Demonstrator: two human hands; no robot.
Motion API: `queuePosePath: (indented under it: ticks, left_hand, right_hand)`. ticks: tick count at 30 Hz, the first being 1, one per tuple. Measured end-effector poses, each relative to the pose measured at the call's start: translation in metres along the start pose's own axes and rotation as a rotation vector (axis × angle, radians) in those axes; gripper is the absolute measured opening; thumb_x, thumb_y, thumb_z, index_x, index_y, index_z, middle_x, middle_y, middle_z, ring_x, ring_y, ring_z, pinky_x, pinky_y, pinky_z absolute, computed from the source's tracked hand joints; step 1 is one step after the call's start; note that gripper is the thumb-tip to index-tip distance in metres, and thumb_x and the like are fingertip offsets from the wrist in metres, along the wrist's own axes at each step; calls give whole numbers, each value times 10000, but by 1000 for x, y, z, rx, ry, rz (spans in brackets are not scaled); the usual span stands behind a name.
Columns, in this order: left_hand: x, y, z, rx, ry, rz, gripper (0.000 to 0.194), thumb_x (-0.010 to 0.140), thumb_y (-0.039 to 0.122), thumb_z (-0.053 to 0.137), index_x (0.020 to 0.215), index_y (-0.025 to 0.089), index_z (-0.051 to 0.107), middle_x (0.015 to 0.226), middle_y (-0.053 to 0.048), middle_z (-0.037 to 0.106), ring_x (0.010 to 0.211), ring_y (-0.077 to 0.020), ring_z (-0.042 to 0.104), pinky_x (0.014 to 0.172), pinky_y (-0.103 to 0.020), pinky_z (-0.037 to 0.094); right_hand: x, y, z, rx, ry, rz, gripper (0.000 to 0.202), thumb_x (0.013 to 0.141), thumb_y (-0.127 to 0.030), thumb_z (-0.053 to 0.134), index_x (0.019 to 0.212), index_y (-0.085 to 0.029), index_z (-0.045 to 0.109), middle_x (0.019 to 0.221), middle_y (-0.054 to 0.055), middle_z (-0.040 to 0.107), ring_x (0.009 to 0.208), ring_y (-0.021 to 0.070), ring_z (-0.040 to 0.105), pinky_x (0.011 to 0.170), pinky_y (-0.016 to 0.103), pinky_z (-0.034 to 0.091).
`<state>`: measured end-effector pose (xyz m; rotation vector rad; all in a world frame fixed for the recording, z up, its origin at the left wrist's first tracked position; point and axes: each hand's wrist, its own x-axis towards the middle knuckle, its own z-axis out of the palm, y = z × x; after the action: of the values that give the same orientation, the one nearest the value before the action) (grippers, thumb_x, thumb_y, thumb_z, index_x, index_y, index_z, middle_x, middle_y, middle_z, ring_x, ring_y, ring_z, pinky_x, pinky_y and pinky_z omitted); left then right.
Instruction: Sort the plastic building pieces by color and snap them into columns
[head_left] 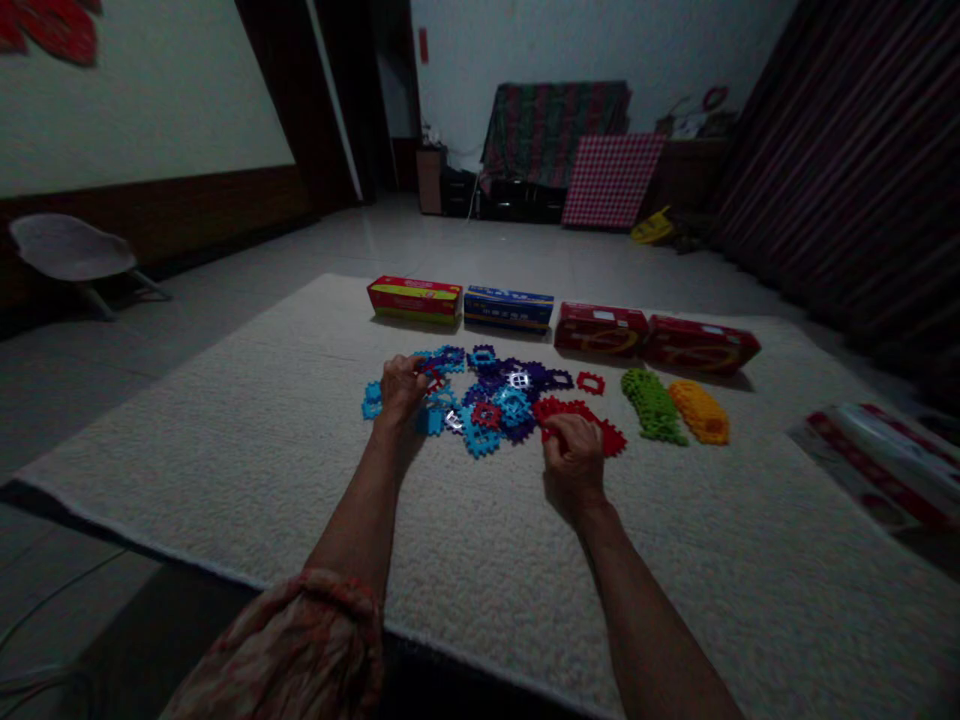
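A loose pile of blue, purple and red toothed plastic pieces [514,405] lies at the middle of the pale textured cloth. At the pile's left side is my left hand [403,388], its fingers closed; a red piece shows by the fingertips, but what they grip is too small to tell. My right hand [574,448] has its fingers bent together at the left part of a row of red pieces [611,438]. Right of that row lie a green stack [652,405] and a yellow-orange stack [699,411] of similar pieces.
Behind the pile stand a red-yellow box [415,300], a blue box [508,309] and two dark red boxes [600,329]. A plastic-wrapped package [885,465] lies at the right edge. A chair [73,248] is at far left.
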<state>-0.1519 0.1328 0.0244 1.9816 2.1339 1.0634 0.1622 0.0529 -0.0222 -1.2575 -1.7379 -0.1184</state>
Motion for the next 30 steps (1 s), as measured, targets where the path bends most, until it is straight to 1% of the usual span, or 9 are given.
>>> queuePosePath:
  ticks: [3, 5, 8, 11, 14, 18, 24, 28, 30]
  left_hand:
    - [2, 23, 0, 110, 59, 11, 318, 804, 126, 544, 1054, 186, 732, 1010, -105, 695, 996, -260, 626, 991, -403, 459]
    - [-3, 48, 9, 85, 29, 74, 314, 813, 114, 544, 1053, 183, 733, 1011, -101, 692, 1007, -255, 624, 970, -385, 470]
    - [-21, 95, 31, -1, -165, 223, 329, 823, 106, 551, 1081, 207, 728, 1040, -71, 684, 985, -213, 631, 912, -328, 491]
    - [-40, 142, 53, 0, -347, 341, 346, 865, 155, 555, 1171, 219, 703, 1096, -79, 654, 999, -203, 628, 865, -293, 490]
    - [-52, 174, 67, 58, -488, 380, 318, 931, 248, 519, 1202, 232, 685, 1144, -90, 627, 963, -206, 637, 781, -288, 490]
    - [-61, 189, 77, 93, -564, 356, 320, 976, 302, 457, 1180, 221, 691, 1143, -104, 622, 960, -216, 640, 755, -288, 483]
    - [-65, 194, 93, 19, -557, 356, 305, 971, 277, 463, 1091, 175, 724, 1088, -132, 640, 1000, -234, 624, 818, -305, 493]
    - [-67, 202, 102, -53, -543, 384, 308, 963, 246, 474, 1110, 145, 725, 1088, -149, 657, 1016, -242, 628, 861, -322, 504]
    - [-65, 202, 102, -85, -538, 415, 309, 964, 244, 484, 1145, 157, 719, 1106, -135, 666, 1017, -224, 636, 888, -313, 508]
  right_hand:
    - [1, -1, -1, 0, 9, 1, 230, 787, -94, 508, 900, -232, 654, 943, 42, 728, 940, 233, 643, 912, 396, 412]
    - [4, 1, -5, -4, -1, -12, 237, 800, -97, 503, 928, -233, 649, 972, 45, 726, 968, 235, 641, 932, 399, 413]
    - [10, 11, -17, -23, -57, -55, 255, 829, -179, 545, 1064, -221, 635, 1120, 89, 702, 1091, 273, 613, 989, 436, 397]
    - [10, 26, -32, -64, -151, -86, 453, 834, -313, 599, 1271, -201, 555, 1320, 154, 614, 1233, 333, 539, 1039, 497, 359]
    - [1, 36, -39, -98, -217, -76, 646, 816, -375, 623, 1411, -201, 442, 1428, 179, 533, 1316, 363, 467, 1069, 535, 325]
    - [-8, 37, -38, -116, -243, -28, 700, 799, -364, 636, 1444, -218, 406, 1459, 170, 516, 1351, 366, 432, 1094, 549, 295]
    - [-7, 41, -37, -128, -245, 21, 611, 810, -340, 622, 1388, -214, 466, 1410, 161, 577, 1300, 345, 495, 1060, 529, 321]
    - [-7, 51, -39, -146, -228, 49, 564, 817, -316, 602, 1361, -212, 494, 1397, 157, 592, 1287, 335, 511, 1047, 512, 337]
    - [-7, 54, -40, -164, -218, 63, 541, 822, -304, 597, 1347, -207, 509, 1381, 159, 604, 1279, 334, 518, 1041, 509, 345]
